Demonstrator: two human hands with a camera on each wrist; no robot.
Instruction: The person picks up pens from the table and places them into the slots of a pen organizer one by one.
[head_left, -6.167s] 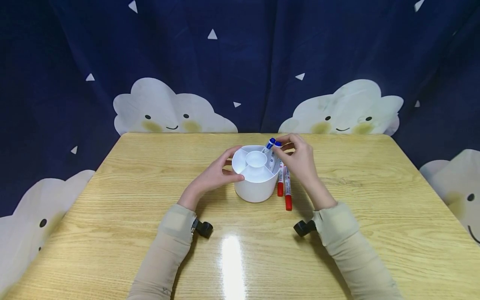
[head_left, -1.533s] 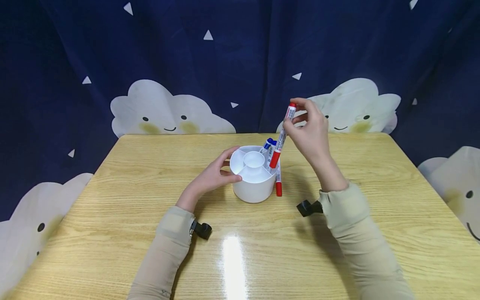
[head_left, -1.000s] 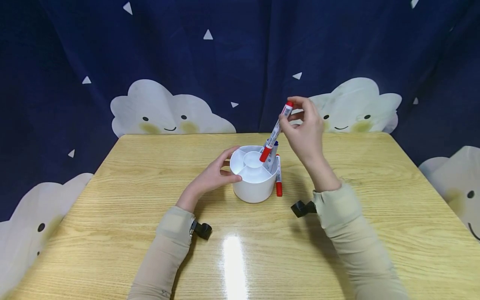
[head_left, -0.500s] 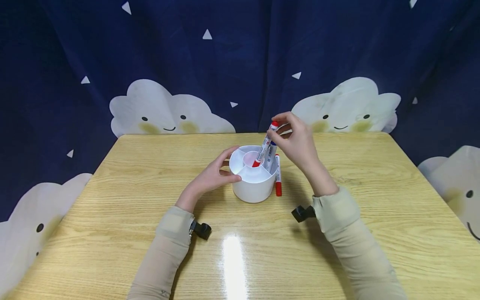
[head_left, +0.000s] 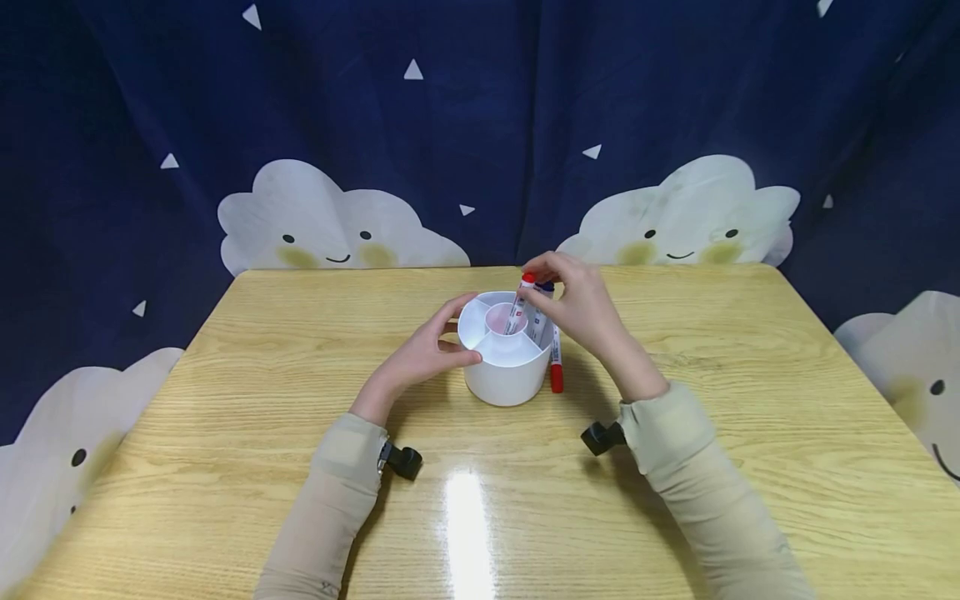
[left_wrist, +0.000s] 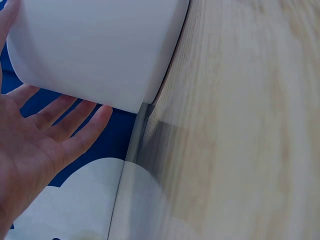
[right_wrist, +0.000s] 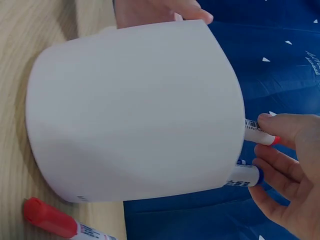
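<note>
A round white pen holder [head_left: 506, 379] with a centre cup and divided outer sections stands on the table. My left hand [head_left: 423, 358] holds its left side, thumb at the near rim and the other fingers at the far side. Between thumb and fingers, my right hand [head_left: 581, 304] pinches a red-capped marker [head_left: 520, 310] near its top end. That marker's lower part is inside the centre cup, out of sight. Blue-capped markers [right_wrist: 245, 176] stand in the right outer section, partly behind my right hand. Another red marker [head_left: 557, 367] lies on the table against the holder's right side.
The wooden table [head_left: 300, 333] reaches back to a dark blue curtain [head_left: 360, 100] printed with clouds and small white triangles. A small black camera sits on each wrist, with the left wrist camera [head_left: 405, 462] low beside the left sleeve.
My right hand picked up one of the two red markers beside the holder, carried it above the holder, then lowered it into the centre cup. My left hand has kept its hold.
</note>
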